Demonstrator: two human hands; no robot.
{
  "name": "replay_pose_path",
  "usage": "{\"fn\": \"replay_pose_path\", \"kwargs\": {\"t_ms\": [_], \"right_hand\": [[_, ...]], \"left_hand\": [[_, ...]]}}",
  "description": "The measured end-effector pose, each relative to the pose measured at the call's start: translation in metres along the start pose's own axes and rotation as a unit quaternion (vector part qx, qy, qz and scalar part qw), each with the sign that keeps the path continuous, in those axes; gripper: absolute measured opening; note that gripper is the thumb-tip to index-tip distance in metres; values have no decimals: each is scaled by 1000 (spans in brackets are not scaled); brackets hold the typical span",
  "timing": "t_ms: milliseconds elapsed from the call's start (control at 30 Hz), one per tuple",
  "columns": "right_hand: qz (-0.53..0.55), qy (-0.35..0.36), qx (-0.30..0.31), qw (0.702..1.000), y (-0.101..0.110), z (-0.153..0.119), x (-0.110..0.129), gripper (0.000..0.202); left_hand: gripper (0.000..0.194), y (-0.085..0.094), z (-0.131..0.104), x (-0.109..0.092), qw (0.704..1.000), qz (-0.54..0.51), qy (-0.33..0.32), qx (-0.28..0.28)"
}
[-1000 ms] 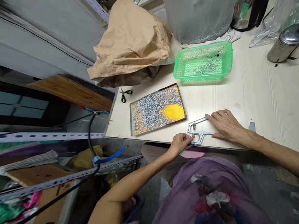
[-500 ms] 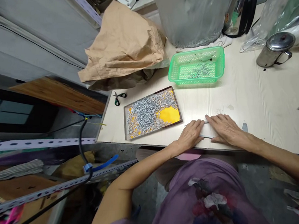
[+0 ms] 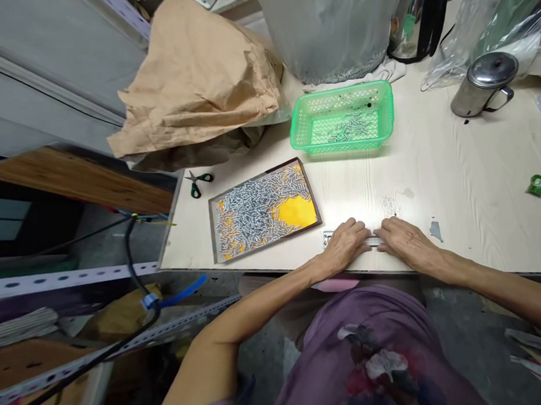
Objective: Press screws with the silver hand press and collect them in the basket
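Observation:
My left hand [image 3: 345,244] is closed around a narrow silvery metal rail [image 3: 374,241] near the table's front edge. One end of the rail, with small holes in it, sticks out to the left of that hand. My right hand [image 3: 403,240] grips the rail on the other side, its fingers pinched over it and covering its right part. A short stretch of metal shows between the hands. Left of them lies a shallow tray [image 3: 261,260] with a yellow bottom, holding many small metal pins [image 3: 254,204].
Behind the tray stands a green perforated basket [image 3: 340,150] with some pins inside. Black-handled scissors [image 3: 198,184] lie at the left table edge. Crumpled brown paper [image 3: 204,82], a lidded metal mug [image 3: 483,87] and green wrapped packets [image 3: 538,185] are around the tabletop.
My hands have come closer together. Two thin metal strips that lay apart between them now appear as one rail. The view has turned slightly, moving the tabletop things left.

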State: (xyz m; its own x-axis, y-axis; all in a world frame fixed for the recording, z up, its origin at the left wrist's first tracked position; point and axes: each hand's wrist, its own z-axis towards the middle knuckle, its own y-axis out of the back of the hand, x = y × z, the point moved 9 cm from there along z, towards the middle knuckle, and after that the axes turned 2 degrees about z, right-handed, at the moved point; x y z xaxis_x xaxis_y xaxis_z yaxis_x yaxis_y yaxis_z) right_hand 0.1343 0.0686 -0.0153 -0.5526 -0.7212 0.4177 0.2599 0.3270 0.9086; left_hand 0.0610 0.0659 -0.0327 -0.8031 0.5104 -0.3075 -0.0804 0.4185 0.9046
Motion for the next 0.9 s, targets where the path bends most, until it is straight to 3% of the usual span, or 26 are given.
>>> {"fn": "replay_pose_path", "kwargs": {"t_ms": [133, 267, 433, 567, 667, 800, 900], "right_hand": [[12, 24, -11, 1000, -6, -2, 5, 24], [3, -1, -15, 1000, -4, -1, 4, 26], [35, -5, 6, 999, 8, 2, -15, 28], [8, -12, -11, 1000, 15, 11, -36, 29], [-28, -23, -33, 999, 18, 23, -48, 30], [-85, -41, -34, 995, 25, 45, -54, 28], [-120, -25, -30, 992, 29, 58, -28, 22]], "left_hand": [[19, -5, -2, -1, 1000, 4, 11, -1], [21, -7, -2, 1, 1000, 11, 19, -16], [40, -6, -10, -2, 992, 3, 17, -126], [42, -22, -24, -21, 981, -2, 3, -192], [41, -38, -33, -42, 981, -11, -37, -188], [46, -43, -37, -51, 982, -36, -48, -181], [50, -39, -34, -52, 982, -52, -47, -177]]}}
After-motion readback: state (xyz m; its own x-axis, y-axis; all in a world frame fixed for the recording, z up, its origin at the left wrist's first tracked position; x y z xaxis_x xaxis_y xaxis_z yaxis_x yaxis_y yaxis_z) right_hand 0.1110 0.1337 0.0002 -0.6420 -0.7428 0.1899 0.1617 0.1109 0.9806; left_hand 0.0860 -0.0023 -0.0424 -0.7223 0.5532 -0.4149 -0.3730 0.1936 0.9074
